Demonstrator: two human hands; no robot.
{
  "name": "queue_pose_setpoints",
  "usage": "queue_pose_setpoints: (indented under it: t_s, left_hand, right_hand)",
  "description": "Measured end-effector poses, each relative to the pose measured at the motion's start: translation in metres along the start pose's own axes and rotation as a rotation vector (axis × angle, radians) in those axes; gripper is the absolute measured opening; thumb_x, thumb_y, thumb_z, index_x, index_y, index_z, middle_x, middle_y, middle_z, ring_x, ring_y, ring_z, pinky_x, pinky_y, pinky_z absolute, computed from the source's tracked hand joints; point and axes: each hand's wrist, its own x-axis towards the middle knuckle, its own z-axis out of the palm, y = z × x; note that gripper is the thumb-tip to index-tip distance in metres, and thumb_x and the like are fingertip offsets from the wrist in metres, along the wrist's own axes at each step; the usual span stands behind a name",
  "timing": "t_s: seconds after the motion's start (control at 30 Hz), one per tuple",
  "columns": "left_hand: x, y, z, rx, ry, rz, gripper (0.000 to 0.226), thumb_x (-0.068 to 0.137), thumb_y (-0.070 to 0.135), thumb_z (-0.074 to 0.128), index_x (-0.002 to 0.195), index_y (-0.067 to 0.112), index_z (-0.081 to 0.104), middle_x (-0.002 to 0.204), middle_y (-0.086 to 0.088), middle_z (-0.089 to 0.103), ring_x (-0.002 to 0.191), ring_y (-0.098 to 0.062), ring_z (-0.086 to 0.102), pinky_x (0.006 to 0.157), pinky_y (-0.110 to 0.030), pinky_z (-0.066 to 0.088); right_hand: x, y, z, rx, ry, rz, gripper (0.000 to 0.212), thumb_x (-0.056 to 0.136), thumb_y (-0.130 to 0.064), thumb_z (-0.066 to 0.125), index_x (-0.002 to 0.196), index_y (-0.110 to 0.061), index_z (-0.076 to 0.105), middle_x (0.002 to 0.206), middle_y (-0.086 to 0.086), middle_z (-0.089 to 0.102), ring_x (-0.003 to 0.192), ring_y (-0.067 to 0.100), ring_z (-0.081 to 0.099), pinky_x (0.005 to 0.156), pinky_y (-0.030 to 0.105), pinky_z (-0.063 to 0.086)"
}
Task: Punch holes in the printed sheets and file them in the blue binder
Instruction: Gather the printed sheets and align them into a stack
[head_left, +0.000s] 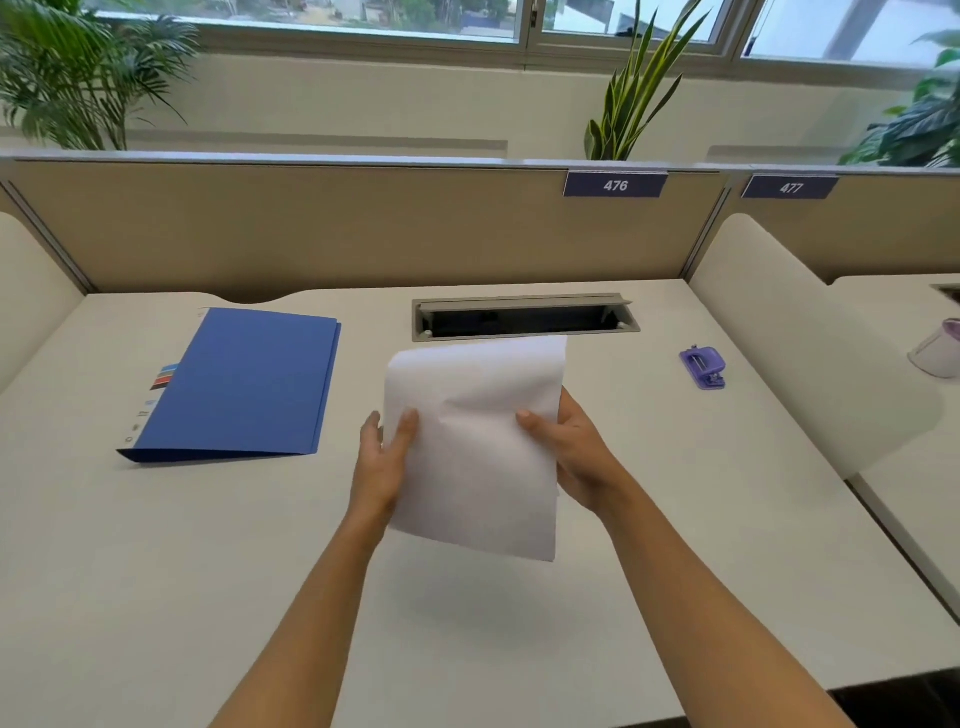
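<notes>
Both hands hold a small stack of white sheets (475, 447) in the air above the middle of the desk, blank side toward me. My left hand (382, 460) grips the stack's left edge with the thumb on top. My right hand (569, 449) grips its right edge the same way. The blue binder (244, 382) lies shut and flat on the desk to the left, with some printed paper sticking out from under its left side. A small purple hole punch (702, 367) sits on the desk at the far right.
An open grey cable tray (524, 317) is set into the white desk (156, 545) just behind the sheets. Beige partitions close the back and sides. A pale purple-rimmed object (937, 351) stands on the neighbouring desk at right.
</notes>
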Motion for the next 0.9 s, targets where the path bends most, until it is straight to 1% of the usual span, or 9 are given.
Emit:
queue_pose_setpoints:
  t_s: [0.1,0.23,0.33,0.47,0.53,0.7,0.77,0.83,0.9]
  left_hand:
    - [0.011,0.008,-0.019,-0.054,-0.071,-0.048,0.067,0.081,0.055,0.065,0.138,0.023,0.049,0.128,0.001,0.060,0.109,-0.022,0.059,0.084,-0.037,0.051]
    - [0.013,0.009,-0.025,-0.057,-0.152,0.019,0.055,0.080,0.033,0.075,0.131,0.026,0.053,0.110,-0.003,0.070,0.094,-0.022,0.069,0.065,-0.030,0.055]
    - [0.013,0.003,-0.022,-0.023,-0.113,0.089,0.049,0.081,0.027,0.076,0.125,0.026,0.056,0.102,-0.003,0.072,0.092,-0.024,0.069,0.067,-0.031,0.055]
    - [0.014,0.000,-0.023,0.022,-0.083,0.192,0.037,0.081,0.026,0.076,0.114,0.029,0.058,0.099,-0.002,0.072,0.088,-0.020,0.068,0.069,-0.033,0.055]
    - [0.018,-0.001,-0.025,0.043,-0.088,0.252,0.030,0.080,0.023,0.078,0.106,0.028,0.064,0.097,0.001,0.074,0.087,-0.020,0.069,0.070,-0.033,0.057]
    - [0.028,-0.002,-0.024,0.091,-0.065,0.315,0.026,0.074,0.021,0.082,0.099,0.021,0.074,0.097,0.003,0.073,0.094,-0.017,0.065,0.083,-0.037,0.053]
    - [0.030,-0.007,-0.021,0.117,-0.046,0.339,0.021,0.074,0.020,0.082,0.092,0.026,0.074,0.100,0.000,0.072,0.097,-0.018,0.062,0.086,-0.038,0.053]
    - [0.033,-0.017,-0.019,0.139,-0.078,0.421,0.031,0.073,0.013,0.083,0.083,0.040,0.072,0.107,0.002,0.070,0.104,-0.019,0.060,0.087,-0.037,0.052]
    - [0.038,-0.032,-0.017,0.222,-0.120,0.504,0.033,0.068,0.009,0.085,0.079,0.038,0.074,0.117,0.008,0.067,0.114,-0.016,0.055,0.092,-0.029,0.044]
  right_hand:
    - [0.000,0.001,-0.004,0.023,-0.018,0.023,0.043,0.094,-0.009,0.057,0.135,-0.018,0.047,0.128,0.010,0.063,0.113,0.030,0.063,0.090,0.043,0.055]
    - [0.000,0.010,-0.005,-0.003,-0.015,0.071,0.045,0.094,-0.008,0.058,0.136,-0.019,0.047,0.129,0.007,0.063,0.114,0.028,0.063,0.082,0.034,0.056]
    - [0.000,0.018,-0.002,-0.088,0.044,0.075,0.044,0.093,-0.011,0.060,0.133,-0.025,0.049,0.125,0.005,0.065,0.112,0.025,0.064,0.074,0.028,0.054]
    - [-0.001,0.027,-0.002,-0.225,0.137,0.053,0.046,0.089,-0.014,0.066,0.129,-0.030,0.051,0.117,0.002,0.069,0.106,0.021,0.067,0.077,0.030,0.055]
    - [-0.001,0.028,-0.003,-0.283,0.211,0.006,0.044,0.088,-0.010,0.067,0.126,-0.028,0.055,0.111,-0.001,0.071,0.099,0.015,0.069,0.076,0.024,0.054]
    - [-0.005,0.031,-0.010,-0.320,0.352,-0.098,0.015,0.084,-0.010,0.072,0.096,-0.020,0.073,0.092,-0.011,0.074,0.087,-0.003,0.067,0.074,0.011,0.047]
    - [-0.007,0.036,-0.017,-0.359,0.377,-0.122,0.011,0.083,-0.008,0.072,0.087,-0.018,0.074,0.084,-0.017,0.073,0.083,-0.006,0.065,0.073,0.010,0.046]
    - [-0.006,0.044,-0.027,-0.393,0.351,-0.185,0.017,0.081,0.001,0.072,0.085,-0.015,0.074,0.097,-0.012,0.072,0.097,0.004,0.063,0.080,0.016,0.049]
    - [-0.004,0.053,-0.035,-0.466,0.293,-0.223,0.020,0.072,0.001,0.079,0.084,-0.015,0.079,0.122,-0.006,0.063,0.121,0.006,0.051,0.094,0.014,0.043]
